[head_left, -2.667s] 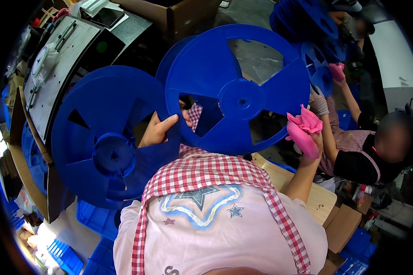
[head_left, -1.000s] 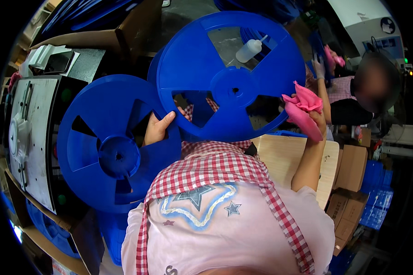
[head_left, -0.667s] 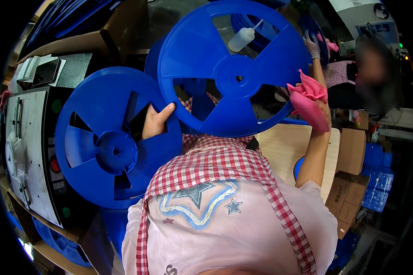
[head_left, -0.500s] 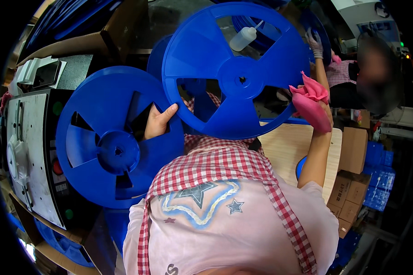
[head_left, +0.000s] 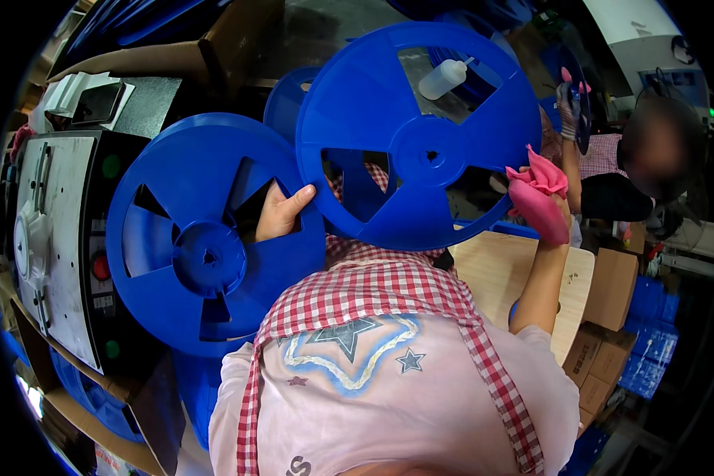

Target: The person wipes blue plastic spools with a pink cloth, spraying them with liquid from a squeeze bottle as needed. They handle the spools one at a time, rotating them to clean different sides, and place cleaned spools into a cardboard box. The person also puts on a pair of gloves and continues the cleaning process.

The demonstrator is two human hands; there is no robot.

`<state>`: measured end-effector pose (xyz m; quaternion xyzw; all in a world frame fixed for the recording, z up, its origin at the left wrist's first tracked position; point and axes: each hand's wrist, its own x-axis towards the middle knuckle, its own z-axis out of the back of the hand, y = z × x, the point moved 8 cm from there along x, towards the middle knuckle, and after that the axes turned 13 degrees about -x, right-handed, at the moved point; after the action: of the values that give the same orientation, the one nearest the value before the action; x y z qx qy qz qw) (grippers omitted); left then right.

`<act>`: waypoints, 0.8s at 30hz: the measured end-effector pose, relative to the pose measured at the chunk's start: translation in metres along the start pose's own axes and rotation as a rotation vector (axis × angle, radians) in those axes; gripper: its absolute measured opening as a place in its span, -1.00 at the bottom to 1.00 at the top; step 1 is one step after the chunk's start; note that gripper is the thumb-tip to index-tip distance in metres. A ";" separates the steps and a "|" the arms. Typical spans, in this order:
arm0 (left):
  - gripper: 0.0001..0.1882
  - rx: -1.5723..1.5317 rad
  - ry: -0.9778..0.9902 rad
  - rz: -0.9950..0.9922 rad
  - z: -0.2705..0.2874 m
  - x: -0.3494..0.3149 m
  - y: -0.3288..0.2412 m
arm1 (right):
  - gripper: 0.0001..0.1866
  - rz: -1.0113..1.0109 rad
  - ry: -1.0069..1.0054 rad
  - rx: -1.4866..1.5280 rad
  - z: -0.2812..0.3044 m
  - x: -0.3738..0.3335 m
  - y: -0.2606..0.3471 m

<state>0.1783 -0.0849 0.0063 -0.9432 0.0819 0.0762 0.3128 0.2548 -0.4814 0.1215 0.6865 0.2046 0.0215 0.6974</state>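
Observation:
A large blue plastic reel disc [head_left: 357,115] with wedge-shaped cut-outs is held up in front of my chest, tilted. At its left rim is my left hand [head_left: 282,213], thumb pressed on the edge, fingers hidden behind. A second blue reel disc [head_left: 174,170] stands on the left, overlapping my left forearm, which shows through its cut-out. My right hand [head_left: 564,210], mostly covered, is closed on a bunched pink cloth [head_left: 538,208] that touches the held disc's right rim.
A white squeeze bottle [head_left: 443,79] shows through the held disc's cut-out. On the left stands a machine with a metal plate [head_left: 51,230], a phone [head_left: 97,103] above it. A wooden board [head_left: 492,270] and cardboard boxes [head_left: 611,289] are on the right. A co-worker's gloved hand [head_left: 568,111] holds another disc.
The held disc sits slightly lower and further right in the picture, and both my hands have shifted with it. The co-worker's disc and hand have also moved right and down.

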 end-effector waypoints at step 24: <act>-0.64 -0.025 -0.229 -0.041 0.069 0.034 -0.010 | -0.46 0.147 0.033 0.654 -0.247 -0.012 0.114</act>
<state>0.2068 -0.0390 -0.0497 -0.9336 0.0254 0.1779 0.3101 0.1945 -0.2440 0.2413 0.8864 0.1620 0.0161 0.4334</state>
